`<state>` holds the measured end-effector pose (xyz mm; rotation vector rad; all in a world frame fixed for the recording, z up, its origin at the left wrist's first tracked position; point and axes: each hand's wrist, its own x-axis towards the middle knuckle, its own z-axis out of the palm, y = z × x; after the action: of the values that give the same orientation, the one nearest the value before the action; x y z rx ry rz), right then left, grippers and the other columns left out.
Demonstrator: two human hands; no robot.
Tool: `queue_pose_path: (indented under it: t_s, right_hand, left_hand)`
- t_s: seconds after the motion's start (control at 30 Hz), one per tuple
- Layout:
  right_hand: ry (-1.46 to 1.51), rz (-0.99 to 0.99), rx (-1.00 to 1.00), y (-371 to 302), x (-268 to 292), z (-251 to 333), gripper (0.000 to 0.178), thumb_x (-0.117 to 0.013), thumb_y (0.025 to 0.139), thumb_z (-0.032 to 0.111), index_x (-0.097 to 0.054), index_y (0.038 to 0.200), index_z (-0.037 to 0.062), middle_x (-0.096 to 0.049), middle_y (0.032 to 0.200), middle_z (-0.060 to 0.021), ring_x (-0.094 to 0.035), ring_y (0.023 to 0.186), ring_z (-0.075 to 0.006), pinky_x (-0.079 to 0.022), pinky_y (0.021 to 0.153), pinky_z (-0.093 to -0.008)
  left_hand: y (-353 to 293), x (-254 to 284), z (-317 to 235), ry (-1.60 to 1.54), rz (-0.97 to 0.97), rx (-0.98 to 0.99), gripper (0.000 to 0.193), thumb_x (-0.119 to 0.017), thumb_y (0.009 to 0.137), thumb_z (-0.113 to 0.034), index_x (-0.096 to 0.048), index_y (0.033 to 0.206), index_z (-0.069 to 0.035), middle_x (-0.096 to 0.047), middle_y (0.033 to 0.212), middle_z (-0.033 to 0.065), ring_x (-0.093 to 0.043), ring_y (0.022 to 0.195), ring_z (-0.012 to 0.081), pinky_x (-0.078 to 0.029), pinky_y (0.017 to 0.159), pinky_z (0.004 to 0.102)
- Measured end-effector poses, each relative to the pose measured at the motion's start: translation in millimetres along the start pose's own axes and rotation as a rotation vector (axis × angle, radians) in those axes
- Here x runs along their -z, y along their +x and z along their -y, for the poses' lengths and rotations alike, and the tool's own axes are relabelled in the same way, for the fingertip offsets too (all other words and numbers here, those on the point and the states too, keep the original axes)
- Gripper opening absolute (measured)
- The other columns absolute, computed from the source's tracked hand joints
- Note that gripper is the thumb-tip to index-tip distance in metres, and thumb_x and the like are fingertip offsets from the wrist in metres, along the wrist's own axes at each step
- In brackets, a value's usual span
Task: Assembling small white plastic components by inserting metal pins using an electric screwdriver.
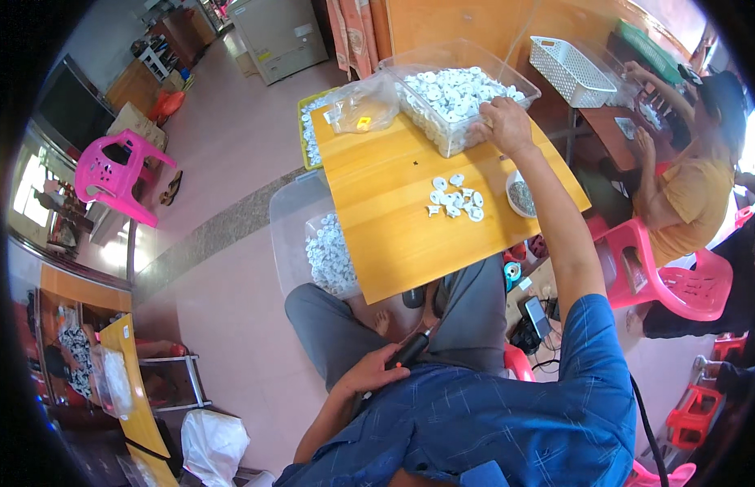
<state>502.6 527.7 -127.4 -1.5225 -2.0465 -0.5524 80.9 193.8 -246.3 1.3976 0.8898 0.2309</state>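
Observation:
My left hand (371, 372) rests at my lap, closed around a black electric screwdriver (412, 349) whose metal tip points up and away from me. Across the table, my right hand (507, 123) reaches to the near right side of a clear plastic bin (450, 144) heaped with small white round plastic parts (455, 91). Its fingers are curled by the bin's rim; what they hold, if anything, is hidden. Several loose white parts (455, 199) lie on the yellow wooden table (386, 243). Beside my right forearm stands a white bowl (511, 183) with small grey metal pieces.
A crumpled clear bag (361, 105) lies by the bin. Left of the table are a yellow-green crate (303, 134) and a clear tub (284, 235), both with white parts. A person in a yellow shirt (694, 195) works at right. A pink chair (122, 174) stands far left.

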Motion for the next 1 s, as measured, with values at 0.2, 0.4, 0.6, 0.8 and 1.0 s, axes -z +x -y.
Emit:
queue_pose_path:
  t_s: [0.2, 0.4, 0.6, 0.8, 1.0]
  right_hand:
    - [-0.063, 0.025, -0.082, 4, 2, 36, 0.036, -0.078, 0.073, 0.045, -0.07, 0.09, 0.0143, -0.064, 0.089, -0.0077, -0.062, 0.095, -0.0282, -0.048, 0.081, -0.045]
    - [-0.08, 0.002, -0.124, 11, -8, 32, 0.037, -0.08, 0.07, 0.045, -0.07, 0.088, 0.0137, -0.065, 0.091, -0.008, -0.062, 0.096, -0.0286, -0.048, 0.083, -0.0458]
    - [-0.064, 0.05, -0.145, 8, -7, 33, 0.035, -0.081, 0.073, 0.037, -0.07, 0.094, 0.0118, -0.066, 0.097, -0.0107, -0.062, 0.099, -0.031, -0.049, 0.087, -0.0441]
    - [0.216, -0.122, -0.221, -35, 35, 23, 0.032, -0.074, 0.081, 0.022, -0.068, 0.109, 0.0094, -0.066, 0.11, -0.0137, -0.061, 0.107, -0.0343, -0.049, 0.092, -0.0422]
    - [0.147, 0.164, -0.425, -101, 76, -2, 0.014, -0.069, 0.082, 0.016, -0.072, 0.092, 0.0065, -0.073, 0.084, -0.0123, -0.071, 0.08, -0.0305, -0.055, 0.073, -0.0412]
  left_hand:
    - [2, 3, 4, 0.001, 0.084, 0.067, 0.063, -0.072, 0.088, -0.029, -0.048, 0.138, 0.0, -0.057, 0.122, 0.0095, -0.051, 0.113, 0.0172, -0.041, 0.1, 0.0316]
    - [-3, 3, 2, 0.051, 0.055, 0.038, 0.063, -0.072, 0.089, -0.03, -0.047, 0.139, -0.001, -0.057, 0.122, 0.0094, -0.051, 0.112, 0.0172, -0.041, 0.1, 0.0314]
    - [0, -2, 11, 0.037, 0.069, 0.031, 0.063, -0.072, 0.089, -0.031, -0.048, 0.138, -0.001, -0.058, 0.122, 0.0095, -0.052, 0.112, 0.0176, -0.041, 0.1, 0.0308]
    - [-1, -6, 23, 0.092, 0.02, -0.051, 0.066, -0.074, 0.087, -0.037, -0.049, 0.133, 0.004, -0.06, 0.112, 0.0115, -0.057, 0.102, 0.0179, -0.047, 0.089, 0.0315]
    - [1, -3, 11, 0.002, 0.055, -0.005, 0.07, -0.076, 0.085, -0.035, -0.047, 0.135, 0.004, -0.06, 0.119, 0.0142, -0.057, 0.108, 0.0205, -0.047, 0.094, 0.0328]
